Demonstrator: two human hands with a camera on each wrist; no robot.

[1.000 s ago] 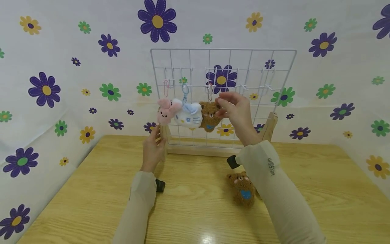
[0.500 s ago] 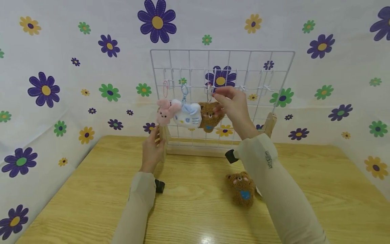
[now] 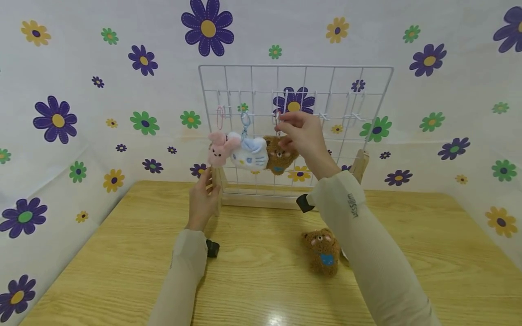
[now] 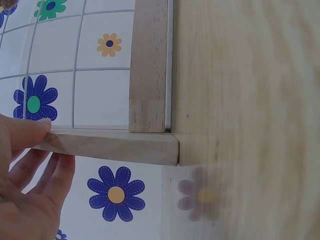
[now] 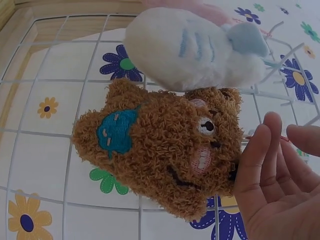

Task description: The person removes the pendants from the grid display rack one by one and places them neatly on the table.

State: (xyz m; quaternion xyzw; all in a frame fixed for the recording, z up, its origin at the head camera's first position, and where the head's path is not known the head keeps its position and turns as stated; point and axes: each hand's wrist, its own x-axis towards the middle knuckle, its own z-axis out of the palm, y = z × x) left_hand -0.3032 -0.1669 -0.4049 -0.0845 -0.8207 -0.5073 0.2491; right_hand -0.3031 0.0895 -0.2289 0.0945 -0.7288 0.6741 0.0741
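Observation:
A brown plush bear charm (image 5: 165,135) with a blue patch hangs by a chain from the wire grid rack (image 3: 336,67). My right hand (image 3: 303,136) is beside it, its thumb and fingertips slightly apart around the chain (image 5: 246,136) above the bear's head; whether they touch the chain is unclear. To the bear's left hang a white plush charm with blue details (image 3: 249,155) and a pink plush charm (image 3: 219,154). My left hand (image 3: 202,201) grips the rack's wooden side piece (image 4: 110,145), thumb on one side and fingers on the other.
Another brown bear charm (image 3: 324,253) lies on the wooden table (image 3: 253,267), near my right forearm. A pale edge of something (image 3: 345,256) shows beside it, mostly hidden. White hooks (image 3: 355,115) stick out at the grid's right. A flowered cloth (image 3: 89,59) stands behind.
My right hand has moved left and slightly up, from the bear's side to its chain. The left hand stays on the rack's side piece. The view has shifted slightly.

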